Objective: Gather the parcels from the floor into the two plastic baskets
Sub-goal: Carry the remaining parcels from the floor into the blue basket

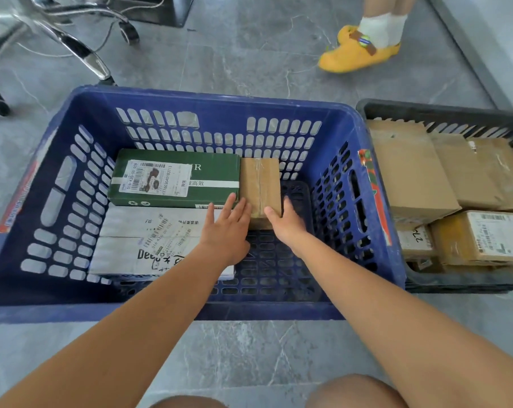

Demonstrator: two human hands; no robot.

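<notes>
A person crouching at a blue plastic basket (190, 310) sets a small brown cardboard parcel (259, 187) down on its perforated floor, both hands reaching in from the near side. The left hand (227, 228) lies with fingers straight against the parcel's left face, open and pressing rather than clasping; the right hand (287, 220) cups the parcel's near right corner, thumb on the taped top and fingers hidden down the right side, so it appears to hold the box. The parcel, a squat carton sealed with glossy clear tape along its middle seam, sits just right of a green printed box (214, 176) bearing a white shipping label, touching or nearly touching it. Nearer and to the left lies a flat white packet (131, 242) with a ribbed, padded-looking surface and black lettering. To the right, a black slotted basket (443, 111) is already packed with matte kraft cartons (411, 172). The step in hand looks like placement of one parcel; the next move likely calls for letting go, withdrawing both arms over the near rim and turning to whatever parcels are left on the grey marbled floor (249, 63), none of which show here. A bystander's yellow clog (355, 55) stands at far right, a chrome chair base (72, 45) at far left.
</notes>
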